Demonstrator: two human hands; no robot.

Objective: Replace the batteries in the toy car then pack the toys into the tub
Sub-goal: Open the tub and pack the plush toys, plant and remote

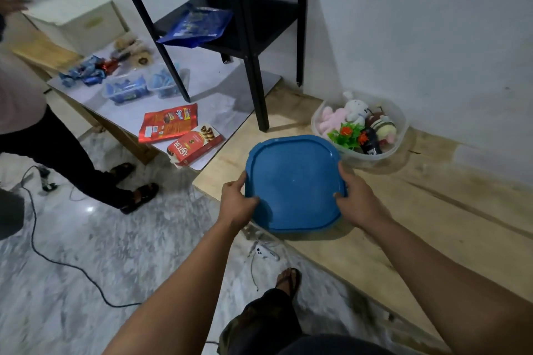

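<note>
Head view, left to right, placed against the square blue plastic lid (294, 181) at centre. Far left of the lid: another person's dark trouser legs and black sandals (138, 196) on the grey marbled floor (86, 253), with a thin black cable (34, 239) trailing across it. Up and left of the lid: a low white-topped table (216, 101) carrying blue-wrapped snacks (83, 73), two clear plastic boxes (144, 85), a flat red foil snack pouch (168, 122) and a red cardboard biscuit box (194, 145). Above the lid: a black metal shelf stand (251, 37) with a blue foil bag (199, 26) on its lower shelf. At the lid's left edge: left hand (238, 202), fingers (249, 200) curled over the rim, thumb lying along the edge, gripping it. At the lid's right edge: right hand (356, 199), fingers wrapped closed on the rim in the same way. Lid held roughly flat, just above the pale wooden platform (432, 210). Just beyond the lid's upper right corner, near the white wall: a round clear plastic tub (401, 135), uncovered, resting on the platform and filled with a pink plush toy (331, 118), a white plush rabbit (356, 108), green plastic leaves (344, 134) and a dark toy (370, 144) of unclear kind.
</note>
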